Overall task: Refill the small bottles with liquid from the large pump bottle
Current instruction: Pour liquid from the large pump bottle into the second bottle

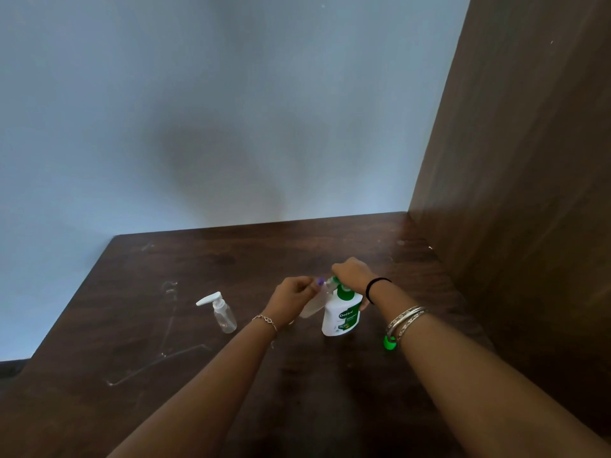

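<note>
A large white pump bottle with a green collar and green label stands on the dark wooden table. My right hand rests over its green pump head, fingers curled down around it. My left hand grips a small clear bottle, tilted, with its mouth held up against the pump's nozzle. A second small clear bottle with a white pump top stands on the table to the left, apart from both hands.
A brown wooden panel rises along the table's right side, and a pale wall stands behind it. A small green object shows beside my right wrist. The table's left edge runs diagonally toward the front left.
</note>
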